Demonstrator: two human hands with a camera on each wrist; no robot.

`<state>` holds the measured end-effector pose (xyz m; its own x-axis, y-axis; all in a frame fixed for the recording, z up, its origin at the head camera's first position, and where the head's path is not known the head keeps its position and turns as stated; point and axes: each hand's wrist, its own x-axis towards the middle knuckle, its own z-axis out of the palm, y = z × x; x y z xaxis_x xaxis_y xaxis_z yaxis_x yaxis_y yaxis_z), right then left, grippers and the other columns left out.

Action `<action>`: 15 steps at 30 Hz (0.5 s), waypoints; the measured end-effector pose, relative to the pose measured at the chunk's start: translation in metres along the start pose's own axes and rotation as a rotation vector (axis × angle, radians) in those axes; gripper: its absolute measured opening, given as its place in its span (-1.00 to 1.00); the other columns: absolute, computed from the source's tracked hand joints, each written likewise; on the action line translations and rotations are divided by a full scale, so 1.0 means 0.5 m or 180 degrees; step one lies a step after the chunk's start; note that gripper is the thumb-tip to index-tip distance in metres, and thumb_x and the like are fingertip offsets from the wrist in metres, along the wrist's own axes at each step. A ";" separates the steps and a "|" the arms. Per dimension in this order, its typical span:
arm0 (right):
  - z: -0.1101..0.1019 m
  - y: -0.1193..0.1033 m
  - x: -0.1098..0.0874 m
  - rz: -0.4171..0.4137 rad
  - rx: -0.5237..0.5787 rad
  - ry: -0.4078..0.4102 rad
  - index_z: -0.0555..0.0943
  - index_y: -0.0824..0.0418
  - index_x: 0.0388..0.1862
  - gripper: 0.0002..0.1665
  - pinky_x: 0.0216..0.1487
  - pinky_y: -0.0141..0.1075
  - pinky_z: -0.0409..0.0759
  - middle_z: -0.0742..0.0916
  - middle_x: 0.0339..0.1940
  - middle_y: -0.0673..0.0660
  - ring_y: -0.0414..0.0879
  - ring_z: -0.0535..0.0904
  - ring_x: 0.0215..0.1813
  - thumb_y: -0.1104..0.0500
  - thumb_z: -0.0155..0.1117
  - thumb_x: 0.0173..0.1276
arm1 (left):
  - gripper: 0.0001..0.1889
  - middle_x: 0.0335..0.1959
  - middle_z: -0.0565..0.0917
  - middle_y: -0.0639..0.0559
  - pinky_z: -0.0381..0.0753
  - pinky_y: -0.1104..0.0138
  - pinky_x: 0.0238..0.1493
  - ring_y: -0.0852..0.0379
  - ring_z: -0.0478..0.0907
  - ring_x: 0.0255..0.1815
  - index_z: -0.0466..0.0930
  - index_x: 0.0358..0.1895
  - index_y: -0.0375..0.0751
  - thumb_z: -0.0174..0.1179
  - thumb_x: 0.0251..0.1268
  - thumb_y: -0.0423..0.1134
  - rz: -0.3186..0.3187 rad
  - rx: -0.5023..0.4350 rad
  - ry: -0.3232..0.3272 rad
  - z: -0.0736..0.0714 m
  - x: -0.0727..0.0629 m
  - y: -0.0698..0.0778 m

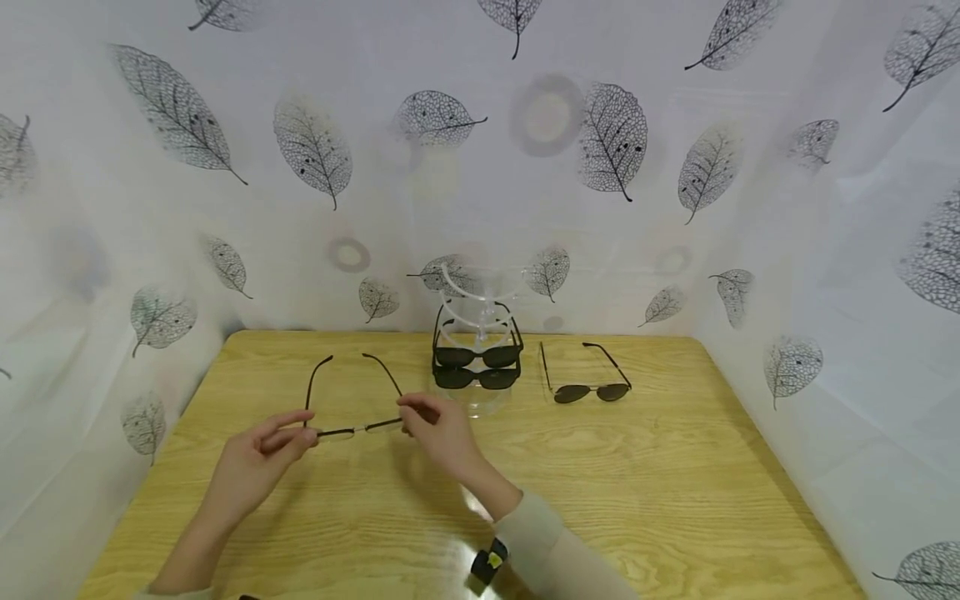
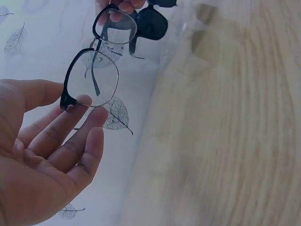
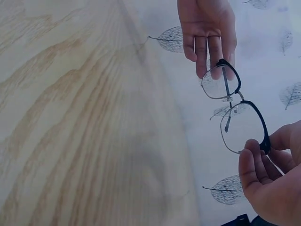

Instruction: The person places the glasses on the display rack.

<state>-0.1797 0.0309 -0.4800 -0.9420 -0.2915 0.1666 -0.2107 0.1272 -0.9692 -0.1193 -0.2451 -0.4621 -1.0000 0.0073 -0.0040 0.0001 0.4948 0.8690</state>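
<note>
A pair of eyeglasses [image 1: 335,433] with a black browline, thin metal lower rims and clear lenses is held between both hands, its temples unfolded and pointing away from the body. My left hand [image 1: 258,458] pinches the left end of the frame near the hinge. At the other end, my right hand [image 1: 444,433] pinches the right corner between thumb and fingers. In the left wrist view the left hand's [image 2: 56,136] thumb and fingers meet at the black corner. The right wrist view has the right hand [image 3: 270,174] gripping the opposite corner.
A clear display stand [image 1: 480,408] at the back middle carries two black sunglasses [image 1: 477,378], one above the other. To its right, aviator sunglasses [image 1: 592,392] lie unfolded on the wood-grain table [image 1: 675,483]. A small black object [image 1: 489,562] is near the right sleeve. Leaf-patterned sheeting [image 1: 465,200] surrounds the table.
</note>
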 end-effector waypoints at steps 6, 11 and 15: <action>-0.024 -0.028 -0.016 -0.0019 0.0074 0.0161 0.76 0.31 0.11 -0.74 -0.12 -0.43 0.74 0.81 -0.10 0.36 -0.09 0.79 -0.20 0.24 0.31 0.56 | -0.51 0.06 0.84 -0.10 0.69 0.46 -0.06 0.41 0.76 -0.03 0.57 0.43 -0.09 0.21 0.59 0.03 0.0141 -0.0016 -0.0051 0.001 0.005 0.028; -0.044 -0.046 -0.028 -0.0013 0.0078 0.0281 0.76 0.27 0.12 -0.74 -0.13 -0.43 0.73 0.82 -0.12 0.31 -0.17 0.77 -0.21 0.23 0.33 0.55 | -0.55 0.03 0.84 -0.10 0.70 0.48 -0.06 0.40 0.77 -0.05 0.59 0.40 -0.10 0.24 0.59 -0.03 0.0321 -0.0101 -0.0071 0.007 0.011 0.049; -0.057 -0.055 -0.038 -0.0094 0.0093 0.0340 0.75 0.29 0.12 -0.75 -0.14 -0.42 0.74 0.81 -0.12 0.34 -0.25 0.75 -0.23 0.25 0.33 0.55 | -0.59 0.01 0.85 -0.08 0.70 0.48 -0.08 0.38 0.78 -0.06 0.62 0.36 -0.10 0.26 0.57 -0.08 0.0430 -0.0156 -0.0071 0.011 0.015 0.066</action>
<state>-0.1636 0.0598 -0.4511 -0.9583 -0.1916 0.2119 -0.2325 0.0920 -0.9682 -0.1266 -0.2238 -0.4363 -0.9904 0.0905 0.1041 0.1338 0.4449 0.8855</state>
